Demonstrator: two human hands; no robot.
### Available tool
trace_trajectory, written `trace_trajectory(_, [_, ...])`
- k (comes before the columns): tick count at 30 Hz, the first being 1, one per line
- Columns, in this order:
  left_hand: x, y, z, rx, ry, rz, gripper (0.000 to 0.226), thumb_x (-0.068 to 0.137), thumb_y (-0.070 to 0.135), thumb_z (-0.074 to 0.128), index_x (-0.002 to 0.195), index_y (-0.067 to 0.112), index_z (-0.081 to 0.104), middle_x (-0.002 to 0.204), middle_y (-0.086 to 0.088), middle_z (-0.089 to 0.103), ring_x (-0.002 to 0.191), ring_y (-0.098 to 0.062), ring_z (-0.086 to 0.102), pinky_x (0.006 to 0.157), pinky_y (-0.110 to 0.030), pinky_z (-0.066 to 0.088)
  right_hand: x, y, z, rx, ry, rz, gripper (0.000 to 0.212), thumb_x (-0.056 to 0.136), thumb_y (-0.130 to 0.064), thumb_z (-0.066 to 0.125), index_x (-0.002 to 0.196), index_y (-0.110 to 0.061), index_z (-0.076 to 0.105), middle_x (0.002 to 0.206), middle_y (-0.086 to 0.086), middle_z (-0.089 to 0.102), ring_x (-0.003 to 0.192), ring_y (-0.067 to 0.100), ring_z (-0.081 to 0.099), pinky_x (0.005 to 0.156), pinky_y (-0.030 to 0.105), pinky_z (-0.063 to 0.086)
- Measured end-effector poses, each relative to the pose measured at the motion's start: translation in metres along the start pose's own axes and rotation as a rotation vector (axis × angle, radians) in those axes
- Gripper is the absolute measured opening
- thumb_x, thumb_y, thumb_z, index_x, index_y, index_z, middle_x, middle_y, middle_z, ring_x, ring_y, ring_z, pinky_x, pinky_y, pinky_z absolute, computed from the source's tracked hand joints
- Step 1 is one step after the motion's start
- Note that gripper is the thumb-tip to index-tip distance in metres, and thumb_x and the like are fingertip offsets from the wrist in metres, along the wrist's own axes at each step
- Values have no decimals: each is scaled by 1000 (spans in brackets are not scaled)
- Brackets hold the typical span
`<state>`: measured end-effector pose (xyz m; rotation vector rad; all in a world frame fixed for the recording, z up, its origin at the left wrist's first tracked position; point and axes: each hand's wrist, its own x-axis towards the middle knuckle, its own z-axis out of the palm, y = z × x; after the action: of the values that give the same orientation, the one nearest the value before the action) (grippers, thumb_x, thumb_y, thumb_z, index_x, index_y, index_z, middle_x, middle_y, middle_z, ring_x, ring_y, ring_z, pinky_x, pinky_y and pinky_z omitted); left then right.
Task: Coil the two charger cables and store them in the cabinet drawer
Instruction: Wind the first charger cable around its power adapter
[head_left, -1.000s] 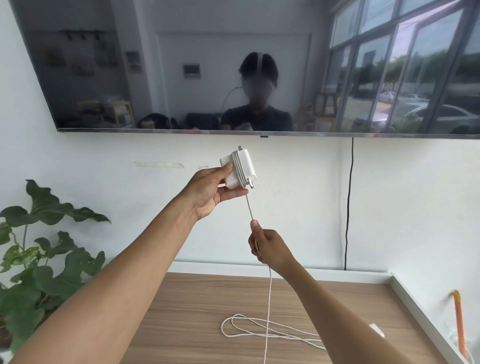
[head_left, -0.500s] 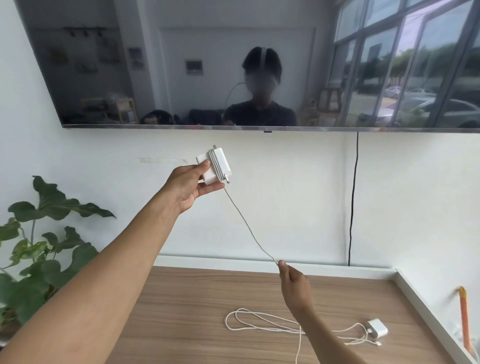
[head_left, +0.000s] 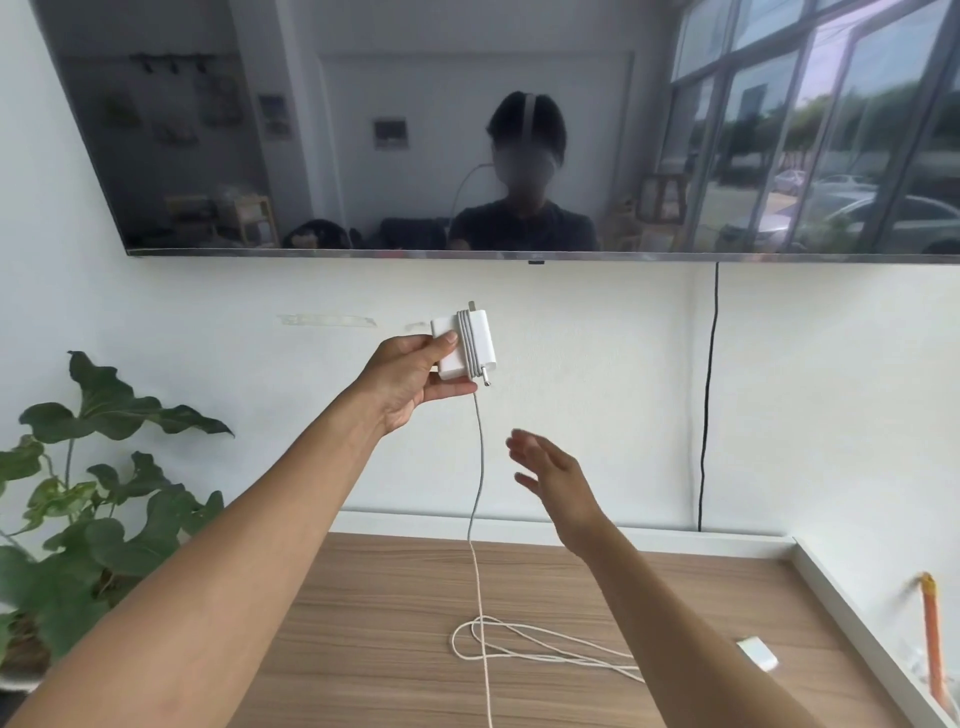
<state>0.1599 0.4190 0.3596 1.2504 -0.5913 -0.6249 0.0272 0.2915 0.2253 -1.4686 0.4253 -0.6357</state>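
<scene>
**Above the bench: L grip has the charger brick, R grip free**

Up in front of the white wall, L grip (head_left: 410, 382) holds a white charger brick (head_left: 452, 358), w/ thumb on the near face and fingers curled under & behind it. Several turns of white cable are wound round the brick's right part. A metal pin sticks out at its lower right corner and a grey tab at the top.

From just below L grip the charger cable (head_left: 479, 467) hangs straight down to the bench (head_left: 363, 623). It crosses some loose loops there and runs off the bottom edge.

R grip (head_left: 553, 475) is lower than L grip & to its right. Its fingers are straight and spread, and it holds nothing. It is near the hanging cable but apart from it, and slightly blurred.

Below R grip a second white cable (head_left: 454, 642) lies on the wood bench in long loose loops, not coiled. Its far run goes behind the right forearm. Right of that forearm a small white adapter (head_left: 757, 653) lies flat. Can't tell if it joins the loops.

Above both grips is a wall-mounted TV (head_left: 363, 156), dark & reflecting the room. A black cord (head_left: 707, 389) drops from it down the wall, well right of R grip. A leafy plant (head_left: 104, 467) is left of the L arm.
</scene>
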Motion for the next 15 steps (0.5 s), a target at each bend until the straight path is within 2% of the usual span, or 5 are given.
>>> trace_trajectory(4, [1,-4,9,10,-26,1,19,95,14,58,95,-4,65,93,-17,67,74,-31,71,72,-39,62,1,-40,26,-6,-185,-76,35,99,-40,44,124,-22,61,113,-5,69,112,7,62,96,29,49])
trace_trajectory(6, [0,-3,13,21,-29,4,20,95,15,58,95,-3,66,90,-17,67,71,-30,70,69,-37,62,1,-45,33,-21,-183,-144,27,100,-33,45,110,-18,66,87,-1,65,88,12,65,88,30,53])
trace_trajectory(9, [0,-4,15,112,-40,20,19,94,19,60,96,2,67,89,-12,69,70,-24,70,60,-27,60,6,-41,31,-44,-86,-210,24,100,-23,48,86,-16,66,65,-2,39,53,11,42,59,29,48])
trace_trajectory(11, [-3,-7,15,174,-73,23,20,94,20,60,99,2,66,88,-10,69,70,-21,71,55,-22,56,9,-36,27,-67,-51,-194,26,100,-24,48,80,-18,63,61,-4,32,48,10,30,51,24,33])
trace_trajectory(15, [-10,-18,16,144,-170,-2,18,95,19,57,98,3,66,88,-11,69,73,-23,69,62,-24,58,14,-23,15,-155,-12,-184,28,100,-24,49,75,-22,62,58,-8,32,51,11,26,51,26,27])
